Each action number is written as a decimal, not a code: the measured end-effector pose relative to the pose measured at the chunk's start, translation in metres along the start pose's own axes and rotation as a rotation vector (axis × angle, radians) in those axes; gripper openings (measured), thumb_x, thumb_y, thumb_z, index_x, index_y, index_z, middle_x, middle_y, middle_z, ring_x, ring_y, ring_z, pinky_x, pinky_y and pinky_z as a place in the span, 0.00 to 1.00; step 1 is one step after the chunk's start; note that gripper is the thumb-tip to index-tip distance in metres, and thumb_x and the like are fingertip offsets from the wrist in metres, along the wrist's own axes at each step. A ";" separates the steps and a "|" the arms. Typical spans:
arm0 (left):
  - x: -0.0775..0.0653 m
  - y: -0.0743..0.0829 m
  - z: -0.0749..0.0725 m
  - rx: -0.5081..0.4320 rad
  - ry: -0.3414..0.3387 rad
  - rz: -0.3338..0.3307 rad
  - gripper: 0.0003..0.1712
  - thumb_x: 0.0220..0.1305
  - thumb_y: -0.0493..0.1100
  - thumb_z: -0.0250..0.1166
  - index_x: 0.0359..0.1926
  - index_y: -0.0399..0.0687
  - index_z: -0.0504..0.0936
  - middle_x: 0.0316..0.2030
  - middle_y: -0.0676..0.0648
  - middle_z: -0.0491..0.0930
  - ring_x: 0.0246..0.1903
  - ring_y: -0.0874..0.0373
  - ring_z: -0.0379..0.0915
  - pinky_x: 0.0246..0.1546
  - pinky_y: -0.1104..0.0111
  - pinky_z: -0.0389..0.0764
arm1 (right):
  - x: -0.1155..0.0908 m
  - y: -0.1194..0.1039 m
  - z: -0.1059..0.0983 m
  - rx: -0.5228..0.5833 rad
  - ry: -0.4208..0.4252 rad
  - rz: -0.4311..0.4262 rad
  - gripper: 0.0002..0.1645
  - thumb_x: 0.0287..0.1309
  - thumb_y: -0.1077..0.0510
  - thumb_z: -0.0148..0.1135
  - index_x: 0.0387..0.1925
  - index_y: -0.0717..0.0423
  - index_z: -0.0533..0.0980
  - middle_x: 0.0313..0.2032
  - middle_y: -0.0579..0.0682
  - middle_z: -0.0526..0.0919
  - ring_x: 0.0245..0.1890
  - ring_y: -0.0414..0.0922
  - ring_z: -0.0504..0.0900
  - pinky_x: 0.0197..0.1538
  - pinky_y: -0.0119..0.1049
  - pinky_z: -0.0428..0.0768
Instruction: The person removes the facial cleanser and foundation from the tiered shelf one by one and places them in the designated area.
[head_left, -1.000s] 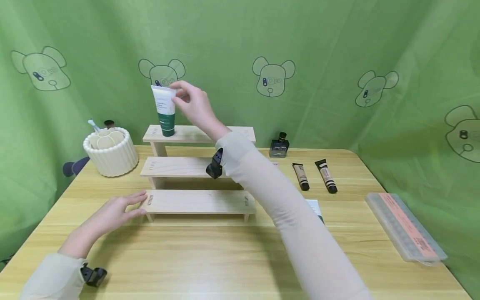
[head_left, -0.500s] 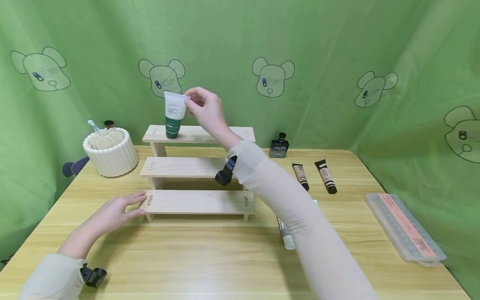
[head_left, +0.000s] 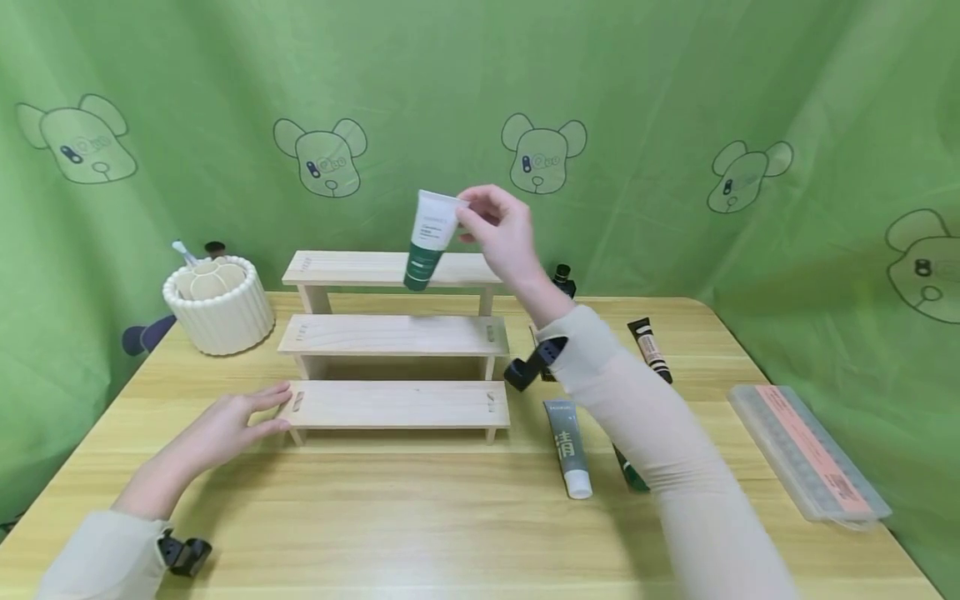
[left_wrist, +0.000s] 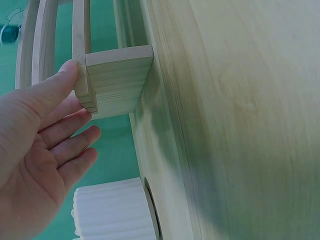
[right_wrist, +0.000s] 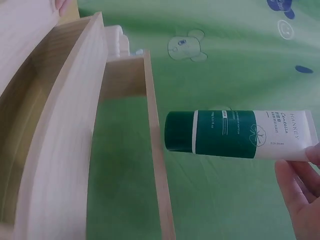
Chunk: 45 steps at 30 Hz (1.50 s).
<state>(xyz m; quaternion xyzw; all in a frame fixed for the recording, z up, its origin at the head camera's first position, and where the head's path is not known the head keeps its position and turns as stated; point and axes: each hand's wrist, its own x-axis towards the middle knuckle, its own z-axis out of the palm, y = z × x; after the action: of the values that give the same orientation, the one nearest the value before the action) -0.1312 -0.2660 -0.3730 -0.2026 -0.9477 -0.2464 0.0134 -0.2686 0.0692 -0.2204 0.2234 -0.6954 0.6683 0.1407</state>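
Observation:
In the head view, my right hand [head_left: 504, 227] pinches the flat white end of a white and green cosmetic tube [head_left: 431, 237]. The tube tilts, its green cap hanging down in front of the top tier of a three-tier wooden shelf [head_left: 397, 404]. The right wrist view shows the tube [right_wrist: 225, 134] with its cap close to the top board's edge; whether they touch I cannot tell. At the left end of the lowest tier, my left hand [head_left: 228, 427] grips the board between thumb and forefinger; the other fingers [left_wrist: 75, 149] are bent loosely beside it.
A white ribbed pot [head_left: 221, 312] with brushes stands left of the shelf. Right of it lie a grey tube [head_left: 567, 450], a partly hidden green tube [head_left: 630, 471] and a black-ended tube [head_left: 650, 350]. A dark bottle [head_left: 562, 281] is behind my wrist; a flat clear case [head_left: 810, 454] lies far right.
My right hand has lifted the tube off the left part of the top tier and carried it right, tilting it. The left hand has stayed on the lowest tier.

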 end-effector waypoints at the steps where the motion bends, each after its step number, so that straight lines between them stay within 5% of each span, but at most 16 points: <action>1: 0.000 0.000 0.000 -0.001 0.001 -0.001 0.29 0.60 0.46 0.63 0.56 0.29 0.71 0.58 0.32 0.66 0.55 0.33 0.62 0.55 0.44 0.62 | -0.003 0.000 -0.007 0.001 0.011 0.010 0.08 0.56 0.70 0.59 0.39 0.66 0.75 0.35 0.57 0.80 0.33 0.49 0.79 0.38 0.40 0.82; 26: -0.001 0.000 0.000 -0.010 -0.006 -0.017 0.31 0.61 0.50 0.61 0.57 0.30 0.71 0.59 0.32 0.65 0.55 0.33 0.61 0.55 0.43 0.62 | -0.085 0.023 -0.181 -0.228 0.168 0.177 0.09 0.59 0.69 0.55 0.42 0.63 0.73 0.31 0.48 0.78 0.29 0.41 0.78 0.28 0.33 0.82; 36: 0.000 -0.001 0.000 -0.010 -0.008 -0.014 0.31 0.61 0.51 0.61 0.57 0.30 0.71 0.59 0.33 0.65 0.55 0.33 0.61 0.55 0.43 0.62 | -0.117 0.068 -0.259 -0.361 0.018 0.290 0.18 0.62 0.56 0.57 0.47 0.66 0.72 0.33 0.51 0.77 0.28 0.38 0.77 0.27 0.32 0.82; 42: 0.000 0.000 0.000 -0.015 -0.014 -0.020 0.32 0.61 0.51 0.61 0.57 0.31 0.70 0.59 0.32 0.64 0.56 0.33 0.61 0.55 0.42 0.61 | -0.134 0.070 -0.278 -0.553 -0.120 0.460 0.24 0.66 0.59 0.49 0.55 0.76 0.63 0.39 0.63 0.75 0.30 0.40 0.77 0.31 0.39 0.82; 45: -0.001 0.000 0.001 -0.014 -0.014 -0.017 0.32 0.61 0.51 0.61 0.57 0.31 0.71 0.59 0.32 0.64 0.56 0.33 0.60 0.55 0.42 0.61 | -0.140 0.079 -0.288 -0.577 -0.215 0.525 0.22 0.65 0.62 0.48 0.54 0.78 0.63 0.37 0.61 0.77 0.31 0.43 0.78 0.31 0.40 0.82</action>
<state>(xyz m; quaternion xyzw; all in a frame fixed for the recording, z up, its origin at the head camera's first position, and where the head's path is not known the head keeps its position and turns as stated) -0.1308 -0.2660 -0.3736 -0.1964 -0.9477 -0.2517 0.0035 -0.2171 0.3732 -0.3386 0.0582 -0.8987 0.4315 -0.0514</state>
